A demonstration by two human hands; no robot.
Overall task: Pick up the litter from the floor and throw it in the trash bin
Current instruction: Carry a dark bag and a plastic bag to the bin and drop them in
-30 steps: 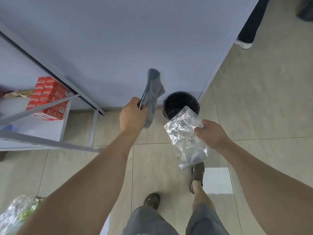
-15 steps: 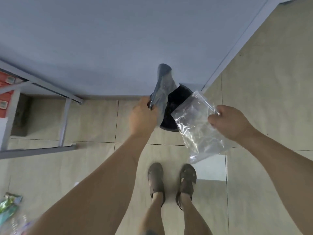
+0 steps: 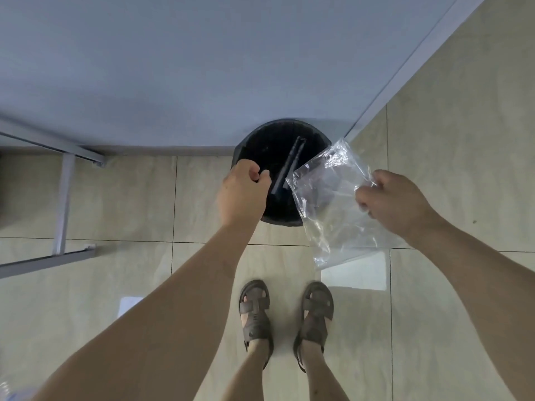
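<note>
Fingers (image 3: 262,177) of the left hand (image 3: 241,192) are loosely curled over the near-left rim of the trash bin (image 3: 254,140) and hold nothing that shows; fingers of the right hand (image 3: 396,204) pinch the top edge of a clear plastic bag (image 3: 333,204), which hangs down and partly covers the bin's right rim. Status: one piece is in. A dark grey flat packet (image 3: 289,166) sits inside the bin, standing on edge and leaning across the black interior, apart from the left hand. Can't tell whether it has settled at the bottom. The clear bag is not in: most of it hangs outside the rim, over the floor tiles (image 3: 115,198) to the right of the bin, with only its upper left corner over the opening. My read: the right hand needs to shift left until the bag is over the opening, then let go. The bag is light and limp, so it could drift or drape on the rim rather than drop clean. More is likely left after that: at the bottom left corner of the view, some crinkled clear wrapping (image 3: 11,390) lies on the floor, mostly cut off by the frame, so I can't say what it is. The bin stands against the grey wall panel (image 3: 202,68), just ahead of the person's sandalled feet (image 3: 256,311). Call it partway done: one in, one in hand, at least one possibly on the floor.
</note>
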